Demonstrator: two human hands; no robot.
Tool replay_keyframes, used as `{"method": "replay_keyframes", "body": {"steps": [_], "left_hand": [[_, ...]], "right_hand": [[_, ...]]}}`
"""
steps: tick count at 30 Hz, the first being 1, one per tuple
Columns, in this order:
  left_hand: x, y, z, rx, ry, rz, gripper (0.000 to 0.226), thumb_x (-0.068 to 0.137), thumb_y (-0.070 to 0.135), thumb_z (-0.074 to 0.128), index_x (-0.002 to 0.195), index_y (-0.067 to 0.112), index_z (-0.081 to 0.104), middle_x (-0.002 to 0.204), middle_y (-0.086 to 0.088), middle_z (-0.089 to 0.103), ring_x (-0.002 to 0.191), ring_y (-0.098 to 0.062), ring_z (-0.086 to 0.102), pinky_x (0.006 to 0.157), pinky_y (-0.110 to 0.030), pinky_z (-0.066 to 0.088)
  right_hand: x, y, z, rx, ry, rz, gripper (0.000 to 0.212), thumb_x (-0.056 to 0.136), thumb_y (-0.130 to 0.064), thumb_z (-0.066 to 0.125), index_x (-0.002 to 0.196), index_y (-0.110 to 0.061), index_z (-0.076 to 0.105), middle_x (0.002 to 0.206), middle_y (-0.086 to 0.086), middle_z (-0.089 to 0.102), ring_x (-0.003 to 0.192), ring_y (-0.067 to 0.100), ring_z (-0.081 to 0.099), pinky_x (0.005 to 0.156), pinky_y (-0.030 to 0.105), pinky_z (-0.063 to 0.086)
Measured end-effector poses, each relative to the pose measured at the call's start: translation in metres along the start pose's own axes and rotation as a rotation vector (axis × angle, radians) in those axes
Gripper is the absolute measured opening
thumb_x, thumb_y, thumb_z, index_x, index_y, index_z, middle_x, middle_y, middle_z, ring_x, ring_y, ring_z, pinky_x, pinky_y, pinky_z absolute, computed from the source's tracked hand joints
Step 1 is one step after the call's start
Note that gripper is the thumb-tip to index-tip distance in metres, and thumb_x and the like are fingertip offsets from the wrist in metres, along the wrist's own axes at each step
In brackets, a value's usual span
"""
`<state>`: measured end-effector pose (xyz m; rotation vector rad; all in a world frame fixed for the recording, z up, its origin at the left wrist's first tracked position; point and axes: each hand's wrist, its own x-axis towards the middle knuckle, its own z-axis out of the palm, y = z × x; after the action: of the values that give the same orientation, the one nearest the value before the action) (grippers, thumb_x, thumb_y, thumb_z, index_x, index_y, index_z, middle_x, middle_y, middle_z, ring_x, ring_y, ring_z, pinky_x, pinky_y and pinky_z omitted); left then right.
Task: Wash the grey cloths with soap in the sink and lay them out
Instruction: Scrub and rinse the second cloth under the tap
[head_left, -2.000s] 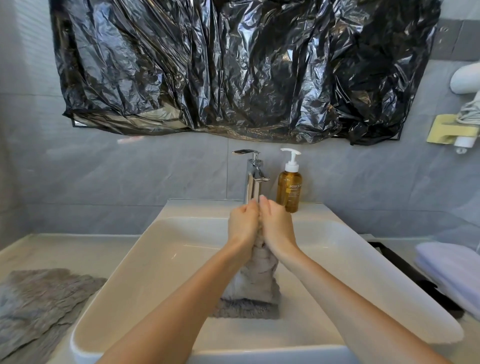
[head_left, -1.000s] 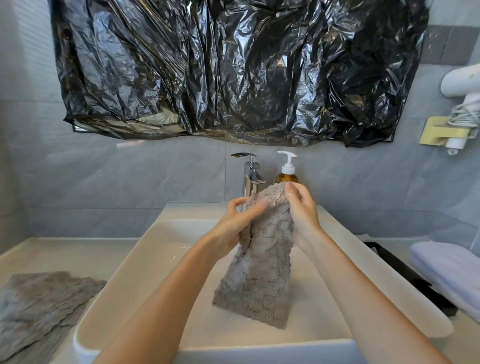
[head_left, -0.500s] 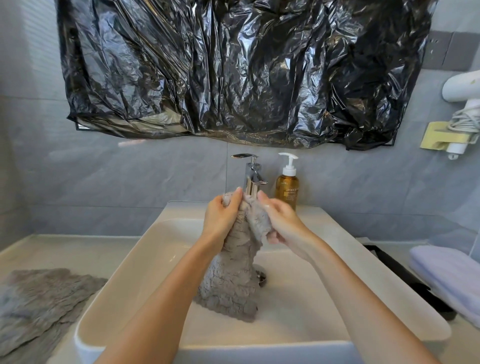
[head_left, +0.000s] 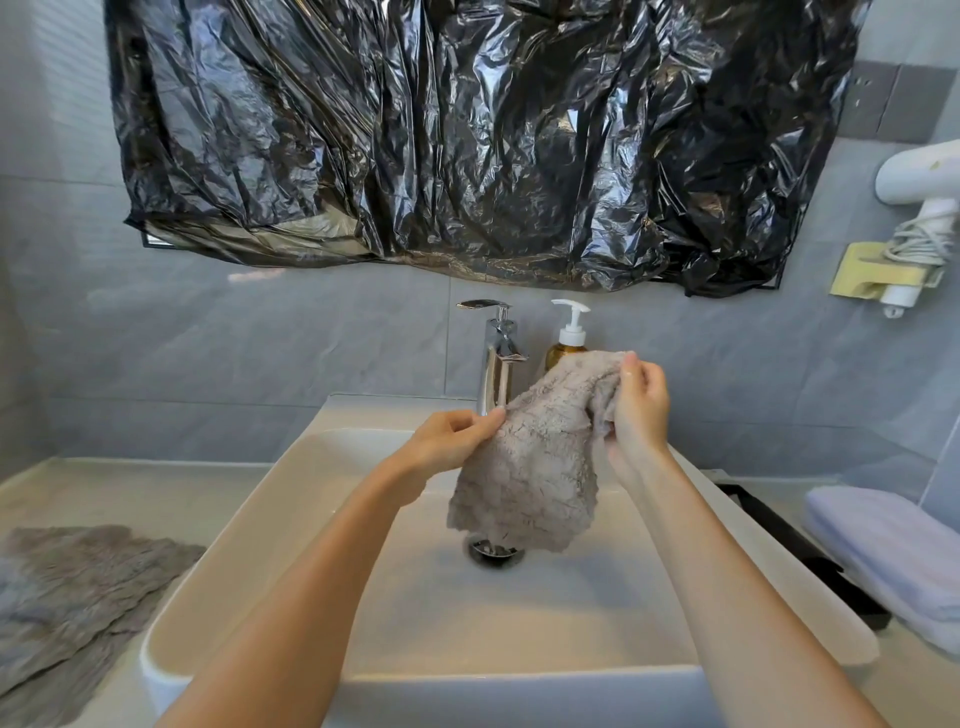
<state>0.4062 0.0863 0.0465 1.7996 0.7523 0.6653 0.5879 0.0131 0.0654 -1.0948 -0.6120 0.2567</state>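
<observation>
A wet grey cloth hangs over the white sink, above the drain. My left hand pinches its left edge. My right hand grips its upper right corner, held higher, in front of the amber soap bottle. The cloth stretches slanting between both hands. A second grey cloth lies flat on the counter at the left. The chrome tap stands behind the sink; no water shows.
Black plastic sheeting covers the wall above the tap. A folded pale lilac towel rests on a black tray at the right. A white hair dryer hangs on the right wall.
The hands rubbed the cloth together at the tap, then drew apart. My right hand has lifted its corner up and right, and my left has moved down, spreading the cloth.
</observation>
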Motion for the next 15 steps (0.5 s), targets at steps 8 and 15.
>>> {"method": "replay_keyframes", "body": {"steps": [8, 15], "left_hand": [[0.009, 0.007, 0.011, -0.172, 0.52, 0.164, 0.045, 0.099, 0.045, 0.041, 0.076, 0.009, 0.052, 0.073, -0.006, 0.048, 0.071, -0.016, 0.045, 0.066, -0.031, 0.036], [-0.002, 0.018, 0.049, -0.314, 0.309, 0.014, 0.033, 0.096, 0.024, 0.044, 0.086, 0.007, 0.071, 0.079, -0.013, 0.071, 0.073, -0.022, 0.066, 0.062, -0.03, 0.052]], "right_hand": [[-0.061, -0.007, 0.029, -0.386, -0.253, -0.458, 0.019, 0.099, -0.022, 0.051, 0.08, -0.021, 0.049, 0.068, -0.009, 0.052, 0.062, -0.003, 0.049, 0.059, 0.014, 0.037], [-0.066, 0.009, 0.048, -0.465, -0.195, -0.204, 0.025, 0.103, -0.028, 0.039, 0.086, -0.013, 0.048, 0.074, -0.003, 0.055, 0.077, 0.022, 0.056, 0.066, 0.031, 0.04]]}}
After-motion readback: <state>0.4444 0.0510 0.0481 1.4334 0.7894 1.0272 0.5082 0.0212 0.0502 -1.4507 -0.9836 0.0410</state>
